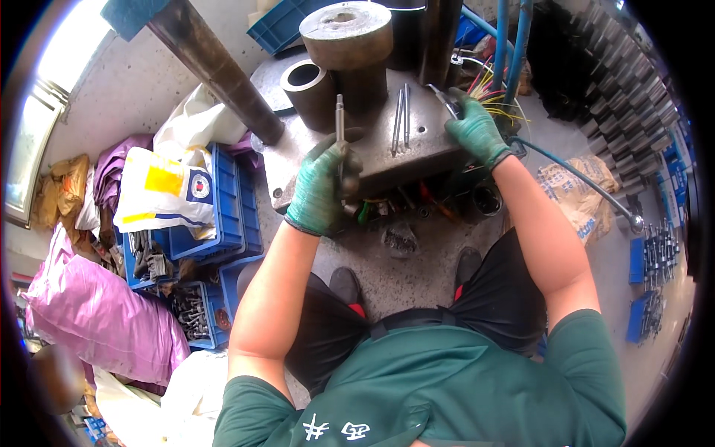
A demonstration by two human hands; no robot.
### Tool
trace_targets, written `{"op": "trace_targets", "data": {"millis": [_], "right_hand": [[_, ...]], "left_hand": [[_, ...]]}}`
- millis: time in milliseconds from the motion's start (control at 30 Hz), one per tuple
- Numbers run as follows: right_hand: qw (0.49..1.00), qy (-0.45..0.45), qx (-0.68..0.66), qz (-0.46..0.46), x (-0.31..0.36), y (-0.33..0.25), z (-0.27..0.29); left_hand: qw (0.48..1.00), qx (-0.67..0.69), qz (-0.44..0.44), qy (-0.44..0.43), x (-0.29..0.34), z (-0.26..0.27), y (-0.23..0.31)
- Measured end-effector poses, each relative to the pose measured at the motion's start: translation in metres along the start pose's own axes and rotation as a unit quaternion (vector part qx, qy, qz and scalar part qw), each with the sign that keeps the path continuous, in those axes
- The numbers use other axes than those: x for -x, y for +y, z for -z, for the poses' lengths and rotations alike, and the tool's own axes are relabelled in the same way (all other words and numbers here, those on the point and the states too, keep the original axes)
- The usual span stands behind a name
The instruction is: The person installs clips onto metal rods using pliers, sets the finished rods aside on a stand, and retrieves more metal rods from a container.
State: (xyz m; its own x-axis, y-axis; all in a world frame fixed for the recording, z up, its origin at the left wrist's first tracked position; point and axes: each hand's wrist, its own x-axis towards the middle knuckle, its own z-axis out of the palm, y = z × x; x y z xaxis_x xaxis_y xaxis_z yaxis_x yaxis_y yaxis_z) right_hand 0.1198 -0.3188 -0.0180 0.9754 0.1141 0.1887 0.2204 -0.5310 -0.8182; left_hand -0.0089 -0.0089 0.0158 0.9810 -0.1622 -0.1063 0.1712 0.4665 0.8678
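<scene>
My left hand (322, 182), in a green glove with dark fingertips, is closed around a slim stepped metal shaft (339, 119) that points away from me. Its lower end is hidden in the fingers. My right hand (478, 132), gloved the same way, grips a short metal tool (444, 98) with a dark body and a bright end; its exact kind is unclear. Between my hands, a few thin metal rods (401, 119) lie on the thick steel bed (439, 138). Behind the left hand, a hollow steel cylinder (307, 93) stands by a large round steel block (346, 41).
Steel columns (223, 74) rise from the bed. Blue hoses (514, 52) and coloured wires (503, 100) run beyond my right hand. At left are blue crates (227, 201) of metal parts and a purple sack (104, 305). A paper sack (577, 186) lies at right.
</scene>
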Motion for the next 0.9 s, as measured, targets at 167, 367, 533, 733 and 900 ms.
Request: {"op": "trace_targets", "data": {"millis": [167, 367, 533, 733, 900], "right_hand": [[0.948, 0.045, 0.305, 0.076, -0.003, -0.008, -0.019], [0.946, 0.048, 0.302, 0.111, -0.01, -0.006, -0.038], [0.952, 0.122, 0.172, 0.223, -0.04, 0.062, -0.02], [0.979, -0.02, -0.127, 0.158, -0.031, 0.028, -0.02], [0.976, -0.085, 0.049, 0.192, 0.046, -0.026, 0.042]], "left_hand": [[0.996, -0.005, -0.04, 0.075, 0.002, 0.0, 0.011], [0.974, 0.002, -0.122, 0.189, 0.027, 0.063, 0.053], [0.959, 0.058, -0.121, 0.249, 0.096, 0.143, 0.06], [0.874, -0.066, -0.02, 0.481, 0.296, 0.323, -0.076], [0.642, -0.654, 0.28, 0.288, 0.388, 0.396, -0.261]]}}
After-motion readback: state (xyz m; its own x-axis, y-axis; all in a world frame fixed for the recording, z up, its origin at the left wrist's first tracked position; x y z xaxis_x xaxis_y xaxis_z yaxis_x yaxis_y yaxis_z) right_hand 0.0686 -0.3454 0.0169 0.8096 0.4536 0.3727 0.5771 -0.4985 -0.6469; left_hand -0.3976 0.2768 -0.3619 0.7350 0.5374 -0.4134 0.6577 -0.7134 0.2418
